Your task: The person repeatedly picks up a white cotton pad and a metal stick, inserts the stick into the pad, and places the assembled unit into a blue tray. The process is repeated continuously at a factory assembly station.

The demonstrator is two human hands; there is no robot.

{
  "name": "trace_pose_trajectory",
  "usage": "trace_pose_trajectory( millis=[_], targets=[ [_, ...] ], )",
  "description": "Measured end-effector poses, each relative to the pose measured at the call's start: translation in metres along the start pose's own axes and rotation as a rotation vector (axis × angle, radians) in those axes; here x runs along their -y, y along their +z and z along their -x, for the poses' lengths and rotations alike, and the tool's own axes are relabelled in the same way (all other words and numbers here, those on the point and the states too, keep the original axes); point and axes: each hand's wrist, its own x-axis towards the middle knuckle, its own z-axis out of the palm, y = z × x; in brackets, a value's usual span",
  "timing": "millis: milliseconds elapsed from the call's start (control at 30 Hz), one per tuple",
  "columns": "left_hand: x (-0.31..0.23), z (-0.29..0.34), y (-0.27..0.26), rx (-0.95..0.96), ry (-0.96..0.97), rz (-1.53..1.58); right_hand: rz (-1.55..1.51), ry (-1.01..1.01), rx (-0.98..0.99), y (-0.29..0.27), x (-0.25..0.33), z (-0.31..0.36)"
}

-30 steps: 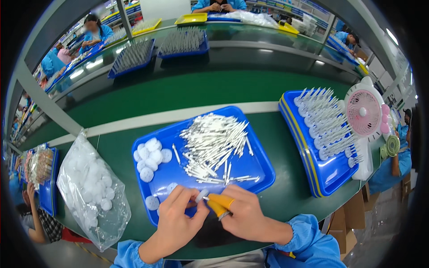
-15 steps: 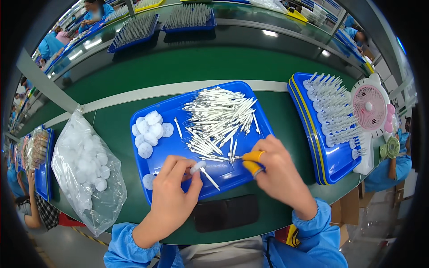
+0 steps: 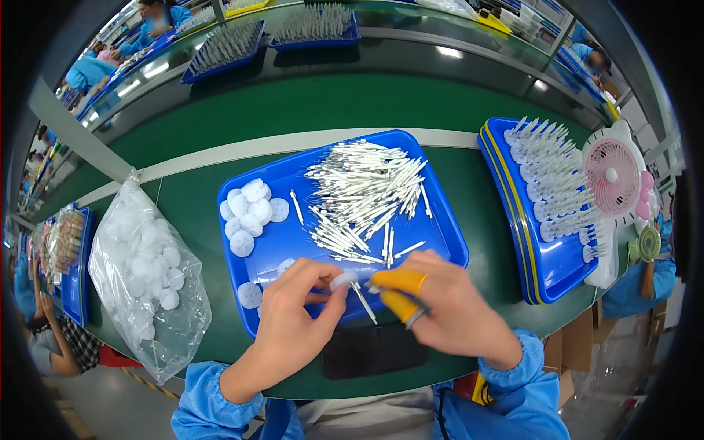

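Observation:
My left hand [image 3: 304,301] is closed in a pinch on a round white disc [image 3: 343,280]; a thin white stick [image 3: 364,304] slants down from it. Close by on the right, my right hand [image 3: 447,301] is closed, with yellow covers on thumb and forefinger. Something small and silvery is at its fingertips, too blurred to name. Both hands are over the front part of a blue tray [image 3: 456,246]. In the tray lie a heap of white sticks [image 3: 367,187] with dark thin ends and a cluster of white perforated discs [image 3: 249,209]. Several more discs lie beside my left hand.
A clear bag of white discs [image 3: 147,264] lies left of the tray. Stacked trays with upright assembled pieces [image 3: 550,187] stand right, beside a pink-and-white fan [image 3: 611,172]. A dark flat rectangular object [image 3: 374,353] lies in front. Other people work beyond.
My right hand has moved left from the stick heap to my left hand's disc. My left hand has shifted slightly right with the disc and stick. One stick now lies apart at the heap's edge.

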Motion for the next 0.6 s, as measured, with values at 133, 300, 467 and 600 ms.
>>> trace_pose_trajectory(
  millis=[133, 300, 467, 600],
  targets=[
    [-0.001, 0.002, 0.003, -0.016, 0.064, -0.009, -0.041, -0.078, -0.024, 0.024, -0.002, 0.003],
    [-0.001, 0.002, 0.004, -0.038, 0.109, -0.055, 0.026, -0.101, -0.047, 0.027, -0.008, 0.002],
    [0.0, 0.003, 0.006, -0.077, 0.102, -0.05, 0.095, -0.085, -0.108, 0.025, -0.014, 0.0],
    [0.002, 0.003, 0.007, -0.052, 0.074, -0.065, 0.121, -0.085, -0.114, 0.028, -0.012, -0.002]
  ],
)
